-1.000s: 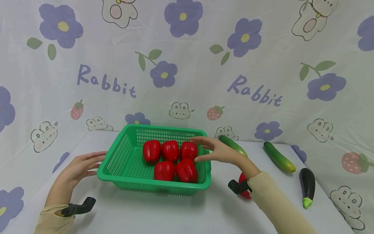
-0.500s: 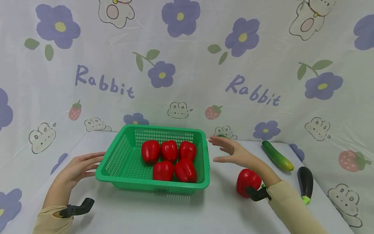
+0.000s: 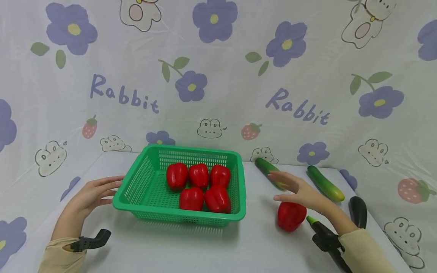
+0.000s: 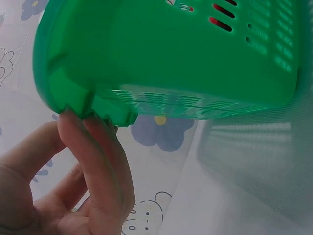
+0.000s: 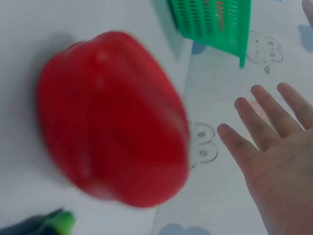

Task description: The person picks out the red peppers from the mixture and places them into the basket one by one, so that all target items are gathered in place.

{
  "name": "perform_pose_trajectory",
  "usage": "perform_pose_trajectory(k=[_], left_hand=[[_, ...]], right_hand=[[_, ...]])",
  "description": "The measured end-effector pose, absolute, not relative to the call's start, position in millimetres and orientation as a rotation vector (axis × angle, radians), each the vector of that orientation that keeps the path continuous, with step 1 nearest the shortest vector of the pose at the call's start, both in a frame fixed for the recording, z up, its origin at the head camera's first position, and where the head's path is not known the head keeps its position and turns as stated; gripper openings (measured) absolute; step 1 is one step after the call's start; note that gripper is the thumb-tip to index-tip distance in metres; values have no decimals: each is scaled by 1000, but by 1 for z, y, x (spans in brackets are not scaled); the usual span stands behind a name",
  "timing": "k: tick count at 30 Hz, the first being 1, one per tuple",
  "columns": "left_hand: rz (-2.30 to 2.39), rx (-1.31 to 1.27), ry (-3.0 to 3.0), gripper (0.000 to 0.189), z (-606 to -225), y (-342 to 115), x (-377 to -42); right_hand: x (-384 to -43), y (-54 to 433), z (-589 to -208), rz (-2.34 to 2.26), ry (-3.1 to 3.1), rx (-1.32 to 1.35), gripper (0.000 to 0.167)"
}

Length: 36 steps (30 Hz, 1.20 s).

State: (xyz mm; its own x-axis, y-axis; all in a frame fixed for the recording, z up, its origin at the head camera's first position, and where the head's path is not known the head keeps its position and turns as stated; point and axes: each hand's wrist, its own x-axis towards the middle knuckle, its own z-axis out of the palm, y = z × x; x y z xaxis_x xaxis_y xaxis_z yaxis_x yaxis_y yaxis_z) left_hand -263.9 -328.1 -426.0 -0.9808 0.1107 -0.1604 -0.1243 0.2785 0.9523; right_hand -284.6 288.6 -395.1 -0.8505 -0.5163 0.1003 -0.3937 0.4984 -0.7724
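Observation:
At the left end of the green plastic basket (image 3: 179, 215), my left hand (image 3: 90, 197) has its fingertips at the rim, fingers gently bent. The left wrist view shows those fingertips (image 4: 71, 117) right at the rim's underside. Several red bell peppers (image 3: 191, 199) lie in the basket's right part. Beyond its right side, my right hand (image 3: 304, 193) is held over the table with fingers spread and nothing in it. One red bell pepper (image 3: 291, 218) sits on the table just below that hand; it looms large beside the palm (image 5: 288, 171) in the right wrist view.
A cucumber (image 3: 264, 167) lies behind my right hand, another cucumber (image 3: 326, 184) further right. One eggplant (image 3: 357, 210) lies near the table's right edge. Another eggplant (image 3: 319, 226) is partly hidden under my right wrist. A patterned curtain (image 3: 211, 102) hangs behind the table.
My right hand has moved from over the basket's peppers rightward, to above the lone bell pepper, uncovering that pepper. The left hand and the basket stay where they were.

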Motion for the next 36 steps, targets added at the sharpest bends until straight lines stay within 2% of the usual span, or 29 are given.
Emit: perform_pose_trajectory(k=[6, 23, 30, 36], left_hand=[[1788, -17, 2341, 50, -427, -329, -265], [1786, -22, 2330, 48, -424, -328, -264], [1775, -33, 2337, 55, -423, -327, -264], [1787, -38, 2330, 49, -424, -327, -264]], right_hand=[[-272, 309, -401, -1232, 2633, -743, 70], [-255, 329, -424, -1228, 2645, -456, 90], [-254, 326, -434, -1247, 2632, -312, 85], [-254, 325, -437, -1247, 2626, -283, 84]])
